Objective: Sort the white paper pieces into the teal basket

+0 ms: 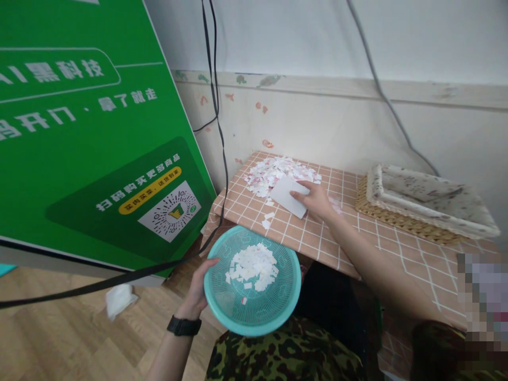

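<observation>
My left hand (199, 283) grips the left rim of a round turquoise plastic basket (254, 321), holding it below the table's front edge. Small white paper scraps (254, 267) lie in the middle of the basket, with one reddish piece nearer its front. Over the table, my right hand (313, 198) is closed on a white card (289, 197), thumb on top and the other fingers partly hidden. The card is tilted against the near side of a heap of paper scraps (278, 172), mostly white with some pink. A few loose scraps (267, 219) lie between the heap and the basket.
A checked brown tablecloth (337, 248) covers the table against the wall. At the right stands a cloth-lined wicker basket (408, 225). A green printed cabinet (119, 132) rises at the left, with a black cable (223, 153) hanging before it. White crumpled plastic (120, 300) lies on the floor.
</observation>
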A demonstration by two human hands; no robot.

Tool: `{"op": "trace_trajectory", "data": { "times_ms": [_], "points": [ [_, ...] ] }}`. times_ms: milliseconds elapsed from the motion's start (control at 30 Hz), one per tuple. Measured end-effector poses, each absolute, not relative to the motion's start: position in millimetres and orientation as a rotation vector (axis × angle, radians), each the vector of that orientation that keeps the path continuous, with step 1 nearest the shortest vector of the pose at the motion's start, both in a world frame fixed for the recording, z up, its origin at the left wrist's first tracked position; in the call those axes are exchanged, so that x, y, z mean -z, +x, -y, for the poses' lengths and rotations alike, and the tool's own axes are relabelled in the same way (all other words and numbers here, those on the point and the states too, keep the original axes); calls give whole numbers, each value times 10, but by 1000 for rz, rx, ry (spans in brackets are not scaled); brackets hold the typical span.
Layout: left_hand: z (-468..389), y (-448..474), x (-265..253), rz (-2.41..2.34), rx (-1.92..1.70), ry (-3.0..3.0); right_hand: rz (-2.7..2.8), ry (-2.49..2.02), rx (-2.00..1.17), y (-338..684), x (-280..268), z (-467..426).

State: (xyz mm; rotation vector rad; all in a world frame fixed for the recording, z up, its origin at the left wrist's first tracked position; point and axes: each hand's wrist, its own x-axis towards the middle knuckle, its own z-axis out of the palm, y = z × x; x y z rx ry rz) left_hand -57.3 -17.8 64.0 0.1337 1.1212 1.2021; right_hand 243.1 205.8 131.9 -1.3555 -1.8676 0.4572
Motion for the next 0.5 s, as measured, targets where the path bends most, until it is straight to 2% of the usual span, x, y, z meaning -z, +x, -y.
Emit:
{"op": "trace_trajectory", "data": {
  "times_ms": [233,500],
  "points": [
    [167,-572,-624,-1123,-1245,129,2061,-1246,-641,2519,-1472,-2039],
    [163,-569,-588,-1108,-1272,118,2052,-1152,-674,2430,-1403,-1904]
  ]
}}
